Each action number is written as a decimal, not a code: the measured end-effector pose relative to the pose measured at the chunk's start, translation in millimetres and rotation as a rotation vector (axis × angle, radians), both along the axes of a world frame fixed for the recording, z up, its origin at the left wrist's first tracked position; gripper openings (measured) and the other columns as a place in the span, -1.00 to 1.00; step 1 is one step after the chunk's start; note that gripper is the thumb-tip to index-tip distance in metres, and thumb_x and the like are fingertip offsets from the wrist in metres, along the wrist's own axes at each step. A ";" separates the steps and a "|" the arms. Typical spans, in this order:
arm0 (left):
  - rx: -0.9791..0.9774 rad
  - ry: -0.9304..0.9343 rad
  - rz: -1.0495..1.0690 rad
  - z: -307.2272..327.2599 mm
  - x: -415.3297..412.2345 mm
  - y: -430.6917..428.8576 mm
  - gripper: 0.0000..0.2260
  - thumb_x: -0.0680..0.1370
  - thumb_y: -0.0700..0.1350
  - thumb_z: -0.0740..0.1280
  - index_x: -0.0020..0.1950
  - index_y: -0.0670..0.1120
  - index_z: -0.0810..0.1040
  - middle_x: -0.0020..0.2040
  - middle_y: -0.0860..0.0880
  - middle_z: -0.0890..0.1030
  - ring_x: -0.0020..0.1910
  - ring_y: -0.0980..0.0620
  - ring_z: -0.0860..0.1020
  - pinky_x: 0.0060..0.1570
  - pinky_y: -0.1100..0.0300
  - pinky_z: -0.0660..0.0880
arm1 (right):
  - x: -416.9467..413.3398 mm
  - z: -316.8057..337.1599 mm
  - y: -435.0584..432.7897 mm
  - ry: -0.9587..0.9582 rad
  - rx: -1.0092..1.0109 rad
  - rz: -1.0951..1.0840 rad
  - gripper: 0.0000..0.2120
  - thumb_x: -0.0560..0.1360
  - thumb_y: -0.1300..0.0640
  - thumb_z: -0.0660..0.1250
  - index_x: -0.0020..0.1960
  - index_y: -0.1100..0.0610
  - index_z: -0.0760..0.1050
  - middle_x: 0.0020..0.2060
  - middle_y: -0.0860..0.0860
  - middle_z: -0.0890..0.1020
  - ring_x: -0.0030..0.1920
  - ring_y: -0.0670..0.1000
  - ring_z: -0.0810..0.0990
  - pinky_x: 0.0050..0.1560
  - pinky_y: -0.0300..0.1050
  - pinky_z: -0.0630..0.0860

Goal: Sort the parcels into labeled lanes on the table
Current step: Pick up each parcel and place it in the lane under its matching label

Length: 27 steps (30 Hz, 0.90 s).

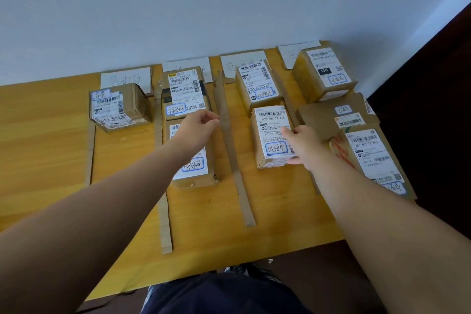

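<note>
Here the right hand (303, 144) rests open-fingered on a small taped carton (274, 137); the left hand (201, 126) hovers loosely curled, empty. Likely light and stiff (slick label), so grip opposite sides.

This is looking like a makeshift parcel-sorting station in a plain room, perhaps an office or a home. A yellow wooden surface (46, 150) is standing against a bare pale wall (178, 7). Cardboard strips (224, 120) are dividing it into lanes, and handwritten paper signs (125, 78) are leaning against the wall at the head of each lane. Taped cardboard parcels (119, 107) bearing printed barcode shipping labels and handwritten stickers are sitting in the lanes. Nothing industrial is showing: the dividers and signs are improvised by hand.
</note>
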State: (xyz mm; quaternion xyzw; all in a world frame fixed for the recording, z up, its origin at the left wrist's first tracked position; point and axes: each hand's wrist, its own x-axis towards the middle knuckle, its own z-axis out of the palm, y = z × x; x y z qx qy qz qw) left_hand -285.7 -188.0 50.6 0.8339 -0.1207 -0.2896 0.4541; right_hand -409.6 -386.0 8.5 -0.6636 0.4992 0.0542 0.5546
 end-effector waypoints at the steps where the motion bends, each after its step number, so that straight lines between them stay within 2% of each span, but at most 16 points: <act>1: -0.002 -0.003 -0.002 0.0 -0.3 -0.3 -0.90 0.59 -0.12 0.24 0.05 -0.04 0.53 -0.06 -0.03 0.54 -0.10 0.01 0.49 0.07 0.04 0.51 | 2.8 0.0 -0.2 0.013 -0.041 0.018 -0.74 0.58 -0.03 0.25 0.02 0.19 0.45 -0.03 0.12 0.66 -0.06 0.13 0.66 -0.14 0.11 0.66; 3: 0.005 -0.007 -0.005 -0.4 -0.9 0.0 -0.90 0.59 -0.11 0.24 0.05 -0.03 0.53 -0.04 -0.05 0.54 -0.10 0.02 0.49 0.07 0.04 0.51 | 7.0 0.3 -0.1 0.031 -0.101 0.049 -0.73 0.59 -0.04 0.25 0.02 0.19 0.44 -0.04 0.12 0.65 -0.07 0.13 0.66 -0.19 0.07 0.66; 7: 0.013 -0.005 0.002 -1.6 0.2 3.2 -0.90 0.59 -0.10 0.24 0.04 0.00 0.54 0.04 -0.08 0.57 0.01 -0.06 0.54 0.11 0.00 0.52 | 11.2 -2.8 -0.2 0.042 -0.150 0.079 -0.72 0.58 -0.06 0.25 -0.07 0.17 0.42 -0.05 0.13 0.66 -0.10 0.11 0.67 -0.17 0.07 0.67; 11: 0.012 -0.006 0.018 -0.3 1.8 9.2 -0.89 0.59 -0.11 0.24 0.06 -0.01 0.53 0.05 -0.10 0.57 -0.04 -0.04 0.53 0.08 -0.03 0.53 | 15.7 -5.3 0.5 0.044 -0.172 0.084 -0.71 0.57 -0.08 0.26 -0.13 0.15 0.40 -0.06 0.13 0.66 -0.10 0.12 0.68 -0.15 0.10 0.67; 14: 0.022 -0.012 0.035 -0.4 2.6 13.4 -0.86 0.59 -0.11 0.23 0.10 -0.04 0.54 0.08 -0.09 0.59 0.07 -0.11 0.56 0.00 0.05 0.53 | 19.5 -7.0 1.2 0.054 -0.189 0.088 -0.70 0.56 -0.09 0.27 -0.14 0.14 0.40 -0.09 0.11 0.66 -0.12 0.11 0.68 -0.16 0.09 0.67; 16: 0.027 -0.008 0.046 -1.1 2.7 17.0 -0.86 0.60 -0.10 0.23 0.11 -0.02 0.53 0.07 -0.06 0.58 0.10 -0.10 0.56 -0.07 0.14 0.51 | 21.8 -7.9 1.6 0.089 -0.260 0.127 -0.67 0.54 -0.13 0.28 -0.14 0.15 0.43 -0.12 0.08 0.68 -0.18 0.08 0.69 -0.15 0.08 0.67; 18: 0.034 -0.001 0.049 -1.8 1.9 21.6 -0.86 0.60 -0.11 0.22 0.10 -0.03 0.53 0.07 -0.04 0.58 0.08 -0.10 0.56 -0.03 0.08 0.52 | 24.1 -6.2 2.5 0.147 -0.393 0.172 -0.63 0.52 -0.17 0.29 -0.10 0.17 0.45 -0.17 0.06 0.67 -0.25 0.05 0.67 -0.21 0.02 0.67; 19: 0.045 -0.004 0.049 -2.3 1.3 24.1 -0.86 0.60 -0.11 0.22 0.11 -0.03 0.52 0.07 -0.04 0.57 0.07 -0.10 0.56 0.02 0.03 0.53 | 25.2 -4.6 2.9 0.169 -0.463 0.188 -0.62 0.52 -0.17 0.29 -0.07 0.18 0.46 -0.18 0.05 0.66 -0.27 0.04 0.65 -0.28 -0.04 0.63; 22: 0.058 -0.022 0.056 -2.4 0.1 33.4 -0.88 0.60 -0.11 0.23 0.08 -0.02 0.53 0.00 0.02 0.57 0.06 -0.07 0.56 0.08 -0.01 0.51 | 27.2 1.2 5.0 0.220 -0.594 0.239 -0.66 0.54 -0.14 0.28 0.00 0.16 0.42 -0.22 0.02 0.57 -0.36 -0.03 0.53 -0.47 -0.18 0.35; 25: 0.057 -0.024 0.065 1.0 0.1 42.8 -0.88 0.59 -0.11 0.23 0.07 -0.04 0.54 -0.04 0.06 0.56 0.05 -0.10 0.58 0.12 -0.08 0.54 | 27.9 5.2 8.4 0.266 -0.708 0.259 -0.65 0.55 -0.15 0.25 0.07 0.14 0.43 -0.12 0.07 0.57 -0.24 0.04 0.56 -0.48 -0.19 0.29; 27: 0.051 -0.029 0.077 5.4 0.0 48.9 -0.86 0.59 -0.11 0.24 0.09 -0.05 0.54 0.01 0.01 0.57 0.06 -0.11 0.58 0.10 -0.05 0.55 | 26.8 9.2 11.9 0.265 -0.782 0.265 -0.64 0.55 -0.14 0.23 0.10 0.14 0.44 -0.08 0.09 0.58 -0.11 0.11 0.56 -0.40 -0.14 0.39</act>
